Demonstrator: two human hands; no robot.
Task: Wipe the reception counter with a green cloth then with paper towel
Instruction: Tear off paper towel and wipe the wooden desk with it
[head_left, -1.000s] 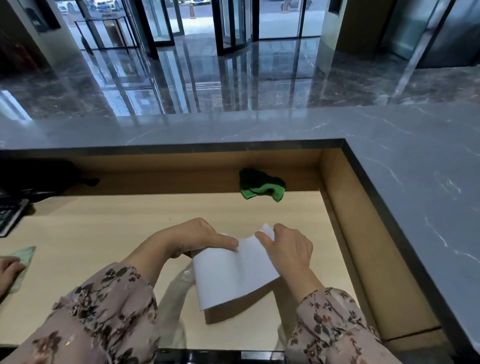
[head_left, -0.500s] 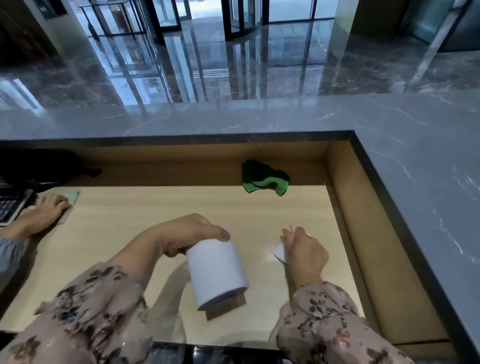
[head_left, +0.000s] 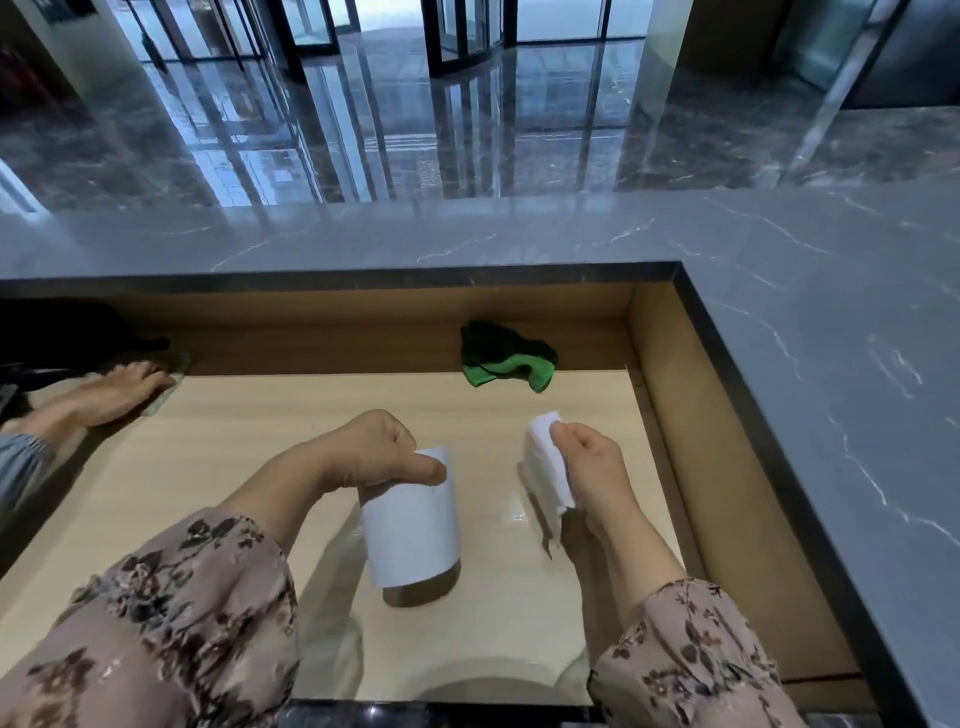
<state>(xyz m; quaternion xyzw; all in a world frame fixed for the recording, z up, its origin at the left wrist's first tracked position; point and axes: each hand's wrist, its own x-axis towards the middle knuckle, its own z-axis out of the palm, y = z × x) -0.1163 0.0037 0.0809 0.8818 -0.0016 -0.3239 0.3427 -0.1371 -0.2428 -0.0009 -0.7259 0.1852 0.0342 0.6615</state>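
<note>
Head view, green cloth (head_left: 511, 366) in desk recess (head_left: 260, 441)

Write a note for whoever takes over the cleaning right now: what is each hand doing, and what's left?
Left hand grips the top of the paper towel roll on the wooden desk.
Right hand pinches a separate paper sheet.
Green cloth lies bunched at the desk's back, in no hand, so that wipe looks done.
Left: wipe the counter with the sheet.
</note>
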